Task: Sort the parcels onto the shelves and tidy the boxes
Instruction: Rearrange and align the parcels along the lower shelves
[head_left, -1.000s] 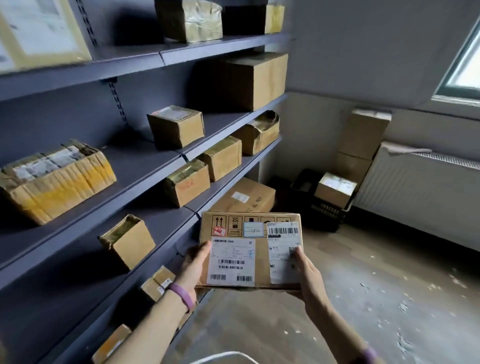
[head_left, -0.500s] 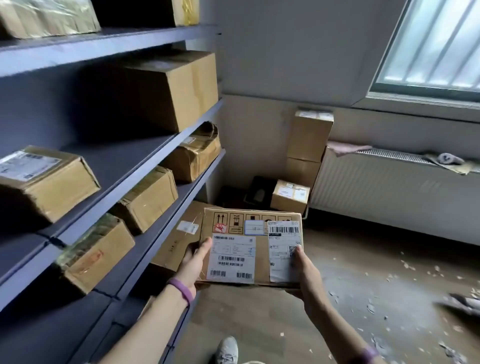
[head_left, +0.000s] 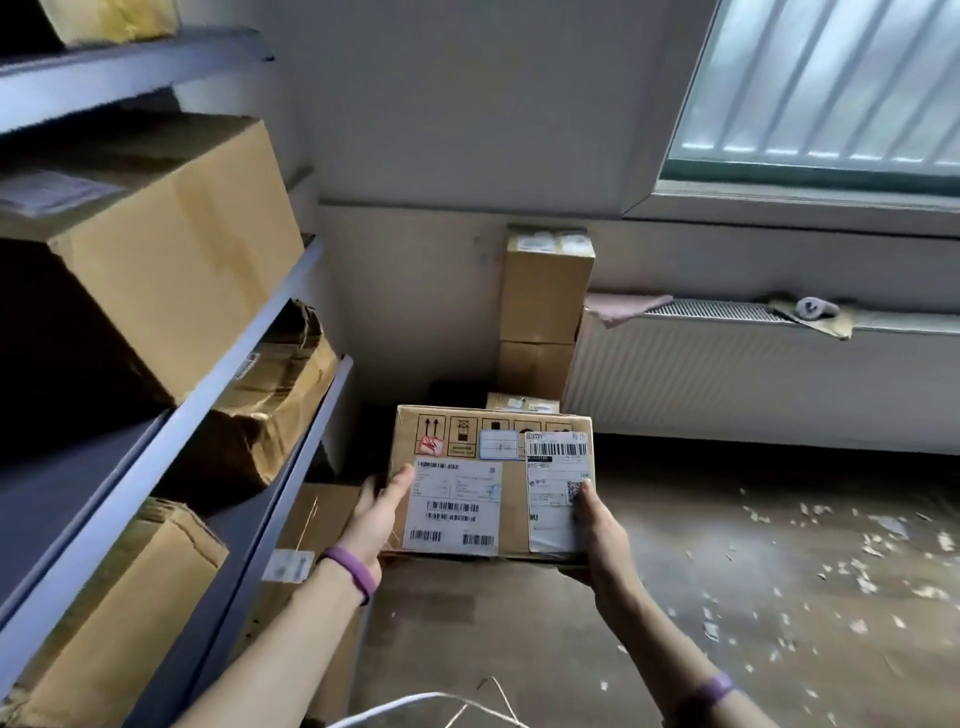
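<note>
Between both hands (head_left: 382, 512), parcel (head_left: 511, 499) label reads "WU".

Shelves (head_left: 171, 415) left, radiator (head_left: 753, 384) right, parcel (head_left: 511, 488) between.

Both arms reach forward; the left hand (head_left: 378, 512) and right hand (head_left: 598, 525) clamp opposite sides of the parcel (head_left: 511, 467), thumbs on top.

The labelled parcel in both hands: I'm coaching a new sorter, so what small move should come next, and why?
Probably swing the labelled parcel left toward the shelving. The left hand and right hand grip its opposite edges in mid-air, and the shelves stand beside it on the left, holding other cardboard boxes.
</note>
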